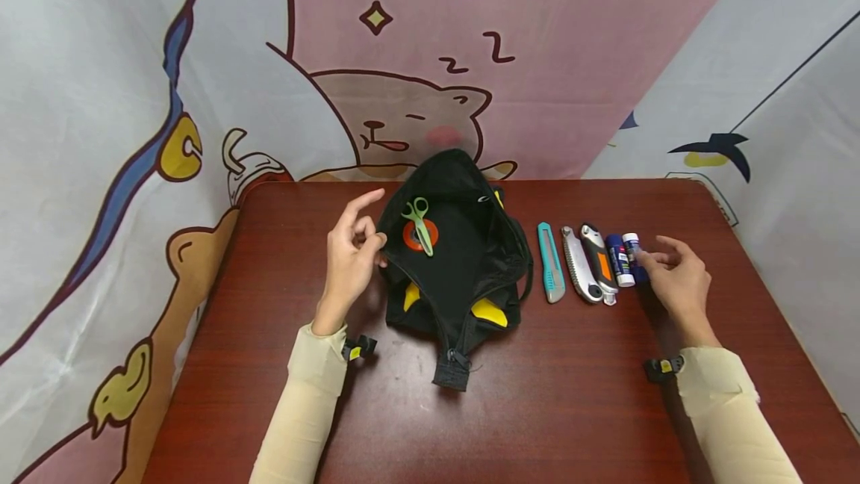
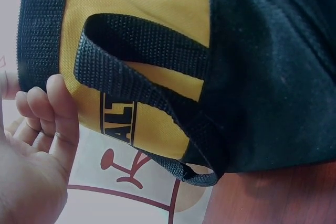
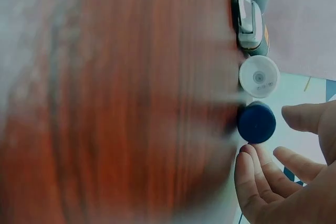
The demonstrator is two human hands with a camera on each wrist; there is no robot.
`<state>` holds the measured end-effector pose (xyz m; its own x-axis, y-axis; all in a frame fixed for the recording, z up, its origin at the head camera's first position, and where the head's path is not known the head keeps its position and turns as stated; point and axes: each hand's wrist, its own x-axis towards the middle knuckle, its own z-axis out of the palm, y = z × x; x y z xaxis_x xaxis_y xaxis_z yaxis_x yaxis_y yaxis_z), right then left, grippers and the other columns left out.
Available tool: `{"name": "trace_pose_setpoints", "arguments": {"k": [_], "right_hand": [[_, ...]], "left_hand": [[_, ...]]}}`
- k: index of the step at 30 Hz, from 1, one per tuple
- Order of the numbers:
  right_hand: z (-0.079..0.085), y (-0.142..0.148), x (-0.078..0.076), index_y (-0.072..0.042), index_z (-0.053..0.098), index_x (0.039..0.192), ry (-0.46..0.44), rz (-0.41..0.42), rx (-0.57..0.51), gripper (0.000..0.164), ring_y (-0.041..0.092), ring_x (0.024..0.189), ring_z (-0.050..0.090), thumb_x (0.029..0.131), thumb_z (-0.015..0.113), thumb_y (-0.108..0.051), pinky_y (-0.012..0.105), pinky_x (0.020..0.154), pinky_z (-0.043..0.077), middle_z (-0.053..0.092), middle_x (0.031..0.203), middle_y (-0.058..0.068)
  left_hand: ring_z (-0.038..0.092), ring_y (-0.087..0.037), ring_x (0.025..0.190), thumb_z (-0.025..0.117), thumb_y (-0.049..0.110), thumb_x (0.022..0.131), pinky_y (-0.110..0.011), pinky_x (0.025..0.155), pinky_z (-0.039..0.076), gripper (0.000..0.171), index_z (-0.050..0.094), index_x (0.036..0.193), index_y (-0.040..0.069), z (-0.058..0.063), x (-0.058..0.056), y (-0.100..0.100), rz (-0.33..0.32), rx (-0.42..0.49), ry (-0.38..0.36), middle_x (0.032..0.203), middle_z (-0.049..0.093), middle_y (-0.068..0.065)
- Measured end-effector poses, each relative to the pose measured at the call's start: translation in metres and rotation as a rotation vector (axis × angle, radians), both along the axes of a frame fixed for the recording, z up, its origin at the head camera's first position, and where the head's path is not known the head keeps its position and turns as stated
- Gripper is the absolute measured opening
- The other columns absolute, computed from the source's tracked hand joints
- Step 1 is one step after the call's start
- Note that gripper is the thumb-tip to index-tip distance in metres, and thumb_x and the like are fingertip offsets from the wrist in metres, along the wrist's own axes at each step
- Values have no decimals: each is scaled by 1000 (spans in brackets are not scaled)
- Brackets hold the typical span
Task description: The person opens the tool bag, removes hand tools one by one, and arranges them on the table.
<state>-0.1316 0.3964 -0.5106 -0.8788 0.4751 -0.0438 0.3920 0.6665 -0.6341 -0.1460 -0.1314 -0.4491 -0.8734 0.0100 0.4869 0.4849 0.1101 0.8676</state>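
Observation:
A black tool bag with yellow panels stands with its mouth spread wide. My left hand pinches its left rim; the left wrist view shows curled fingers at the rim beside a webbing loop. Green-handled scissors and an orange-red ring-shaped roll lie inside. My right hand is at the outermost glue stick. In the right wrist view, fingertips touch or nearly touch the blue end, while the thumb stands a little apart from it.
Left of that glue stick lie another glue stick, a grey-and-orange folding tool, a silver one and a teal box cutter, in a row on the brown table. A printed cloth hangs behind.

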Motion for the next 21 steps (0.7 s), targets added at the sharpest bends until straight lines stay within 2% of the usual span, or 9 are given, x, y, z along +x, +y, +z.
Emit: {"name": "trace_pose_setpoints", "arguments": {"k": [11, 18, 21], "right_hand": [[1, 2, 3, -7, 49, 167, 0, 8, 8, 62, 8, 83, 57, 113, 63, -34, 5, 62, 42, 70, 136, 28], [5, 0, 5, -6, 51, 165, 25, 20, 19, 61, -2, 80, 52, 112, 65, -32, 5, 62, 41, 71, 134, 28], [9, -3, 5, -9, 53, 165, 61, 0, 20, 60, -1, 83, 53, 111, 66, -31, 4, 63, 40, 72, 134, 26]], "left_hand": [[53, -14, 45, 58, -15, 92, -25, 47, 57, 65, 63, 153, 4, 0, 0, 0, 0, 1, -5, 64, 43, 1], [53, -15, 45, 58, -15, 92, -26, 46, 57, 67, 64, 154, 10, -1, 0, 0, 0, 2, 0, 63, 43, 1], [54, -15, 45, 58, -15, 92, -26, 46, 57, 66, 64, 154, 7, 0, 0, 0, -1, 1, 2, 63, 43, 1]]}}
